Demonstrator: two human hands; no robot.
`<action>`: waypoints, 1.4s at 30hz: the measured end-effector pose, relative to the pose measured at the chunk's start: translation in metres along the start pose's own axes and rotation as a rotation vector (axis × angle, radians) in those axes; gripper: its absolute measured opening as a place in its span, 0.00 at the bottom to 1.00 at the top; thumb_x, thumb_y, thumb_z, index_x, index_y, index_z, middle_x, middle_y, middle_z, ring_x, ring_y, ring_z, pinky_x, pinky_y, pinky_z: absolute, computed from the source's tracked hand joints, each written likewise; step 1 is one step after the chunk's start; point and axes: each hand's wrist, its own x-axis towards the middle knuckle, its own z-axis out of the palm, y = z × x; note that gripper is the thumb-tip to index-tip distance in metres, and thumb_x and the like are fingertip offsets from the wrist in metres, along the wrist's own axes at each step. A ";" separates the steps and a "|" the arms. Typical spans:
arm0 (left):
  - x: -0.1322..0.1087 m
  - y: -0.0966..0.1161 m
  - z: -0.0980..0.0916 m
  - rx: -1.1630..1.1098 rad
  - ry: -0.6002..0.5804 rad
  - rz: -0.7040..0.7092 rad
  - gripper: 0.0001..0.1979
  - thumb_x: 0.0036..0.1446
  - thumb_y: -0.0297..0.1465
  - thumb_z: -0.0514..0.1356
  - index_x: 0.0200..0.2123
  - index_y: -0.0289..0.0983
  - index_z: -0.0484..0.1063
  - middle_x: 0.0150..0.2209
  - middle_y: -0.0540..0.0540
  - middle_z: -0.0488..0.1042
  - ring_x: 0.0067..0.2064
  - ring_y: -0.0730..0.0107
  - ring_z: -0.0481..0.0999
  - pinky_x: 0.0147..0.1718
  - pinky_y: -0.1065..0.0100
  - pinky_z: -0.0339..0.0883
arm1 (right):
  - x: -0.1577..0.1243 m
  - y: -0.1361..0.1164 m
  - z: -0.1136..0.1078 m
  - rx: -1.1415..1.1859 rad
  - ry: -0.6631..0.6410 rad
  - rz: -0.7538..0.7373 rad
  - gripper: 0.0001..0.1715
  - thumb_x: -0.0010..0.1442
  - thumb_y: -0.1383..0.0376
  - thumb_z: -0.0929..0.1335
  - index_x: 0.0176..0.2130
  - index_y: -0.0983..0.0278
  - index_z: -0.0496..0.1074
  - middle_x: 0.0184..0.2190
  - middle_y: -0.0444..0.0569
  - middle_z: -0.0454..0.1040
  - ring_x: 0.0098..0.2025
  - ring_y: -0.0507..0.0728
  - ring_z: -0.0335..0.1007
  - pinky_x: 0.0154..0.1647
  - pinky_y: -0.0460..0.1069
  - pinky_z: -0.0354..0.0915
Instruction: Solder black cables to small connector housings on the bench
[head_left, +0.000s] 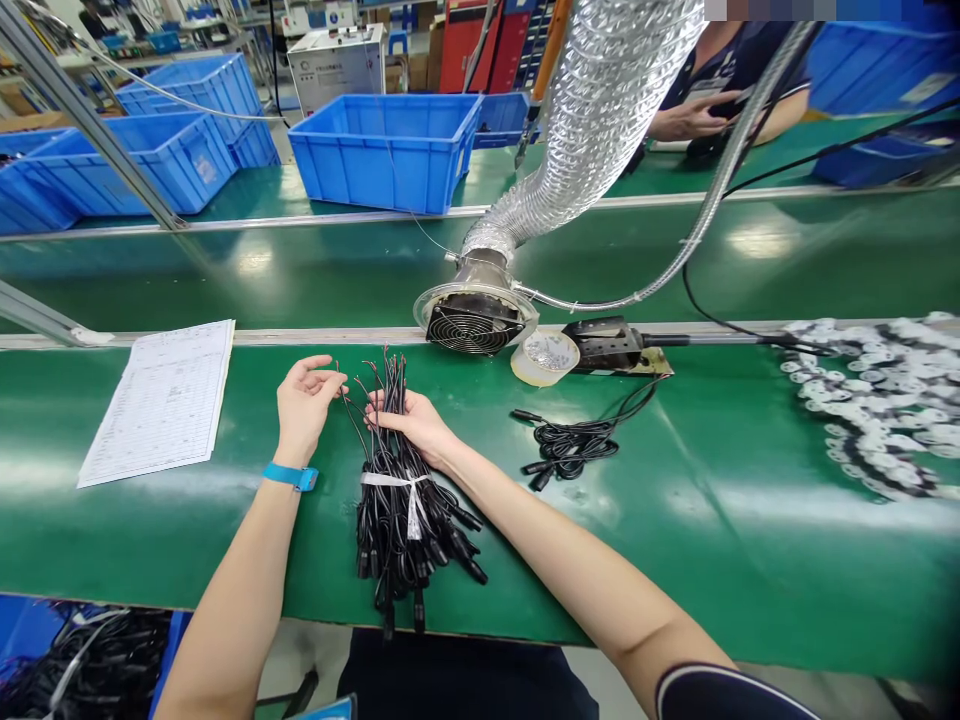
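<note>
A bundle of black cables [394, 500], tied round with a white strip [411, 482], lies on the green bench in front of me. Black connectors fan out at its near end, and thin stripped wire ends with reddish tips stick up at the far end. My right hand [412, 425] is wrapped round the wires near that far end. To the left, my left hand [309, 400], with a blue band at the wrist, pinches one thin wire [352, 415] drawn a little apart from the rest. More black cables [574, 445] lie coiled to the right.
A fan-fronted fume duct [476, 325] stands behind the bundle. Beside it are a round tub [545, 357] and a soldering iron holder [604, 345]. White linked parts [885, 400] lie far right, printed sheets [161, 400] left. A blue crate [382, 150] and a co-worker's hands [694, 115] are beyond.
</note>
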 end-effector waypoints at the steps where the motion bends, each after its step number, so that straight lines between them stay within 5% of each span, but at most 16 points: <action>1: 0.000 0.000 0.000 -0.011 0.000 -0.004 0.26 0.48 0.33 0.71 0.51 0.34 0.73 0.33 0.46 0.80 0.31 0.68 0.79 0.35 0.67 0.72 | 0.000 0.000 0.000 -0.002 0.002 0.003 0.28 0.34 0.65 0.82 0.37 0.64 0.77 0.31 0.44 0.80 0.33 0.54 0.77 0.45 0.53 0.73; 12: 0.002 -0.006 -0.002 0.129 0.042 -0.030 0.19 0.47 0.34 0.70 0.42 0.35 0.72 0.30 0.45 0.79 0.30 0.64 0.79 0.34 0.64 0.72 | -0.002 -0.001 0.002 -0.003 0.030 -0.020 0.29 0.34 0.62 0.83 0.38 0.65 0.76 0.30 0.44 0.80 0.31 0.53 0.76 0.40 0.51 0.71; 15: -0.002 0.001 -0.004 0.404 0.063 0.142 0.15 0.51 0.32 0.66 0.44 0.38 0.75 0.40 0.43 0.78 0.37 0.63 0.78 0.41 0.61 0.71 | -0.002 0.000 0.003 0.005 0.059 -0.029 0.28 0.34 0.62 0.83 0.37 0.65 0.76 0.30 0.44 0.80 0.30 0.53 0.76 0.40 0.51 0.71; 18: -0.009 0.016 -0.005 0.589 -0.096 0.376 0.08 0.57 0.34 0.63 0.40 0.41 0.79 0.43 0.45 0.76 0.43 0.62 0.75 0.45 0.61 0.68 | -0.001 0.001 0.002 0.030 0.065 -0.030 0.28 0.34 0.62 0.83 0.36 0.65 0.77 0.30 0.44 0.80 0.30 0.53 0.76 0.41 0.50 0.71; 21: -0.012 0.027 -0.005 0.605 -0.364 0.414 0.06 0.59 0.36 0.64 0.37 0.44 0.81 0.38 0.46 0.77 0.43 0.61 0.75 0.44 0.60 0.67 | 0.000 0.002 0.001 0.083 0.037 -0.030 0.28 0.35 0.62 0.83 0.37 0.65 0.77 0.31 0.43 0.80 0.31 0.52 0.76 0.42 0.50 0.71; 23: -0.012 0.029 -0.006 0.631 -0.433 0.432 0.06 0.58 0.38 0.65 0.37 0.46 0.82 0.39 0.46 0.78 0.43 0.59 0.74 0.45 0.58 0.65 | 0.000 0.002 0.001 0.102 0.023 -0.034 0.28 0.35 0.62 0.83 0.38 0.65 0.78 0.31 0.43 0.80 0.31 0.51 0.76 0.42 0.49 0.71; 34: -0.010 0.028 -0.004 0.664 -0.437 0.431 0.09 0.58 0.41 0.65 0.29 0.44 0.78 0.35 0.47 0.80 0.41 0.58 0.74 0.51 0.53 0.60 | -0.001 0.000 0.001 0.077 0.030 -0.039 0.28 0.34 0.62 0.83 0.37 0.65 0.77 0.29 0.43 0.79 0.28 0.51 0.74 0.39 0.49 0.71; 42: -0.009 0.023 -0.008 0.678 -0.480 0.344 0.06 0.54 0.32 0.63 0.25 0.42 0.73 0.35 0.47 0.79 0.41 0.59 0.75 0.50 0.55 0.63 | 0.006 -0.003 0.006 0.136 0.070 -0.039 0.22 0.43 0.54 0.79 0.34 0.65 0.77 0.29 0.45 0.78 0.30 0.51 0.72 0.40 0.48 0.69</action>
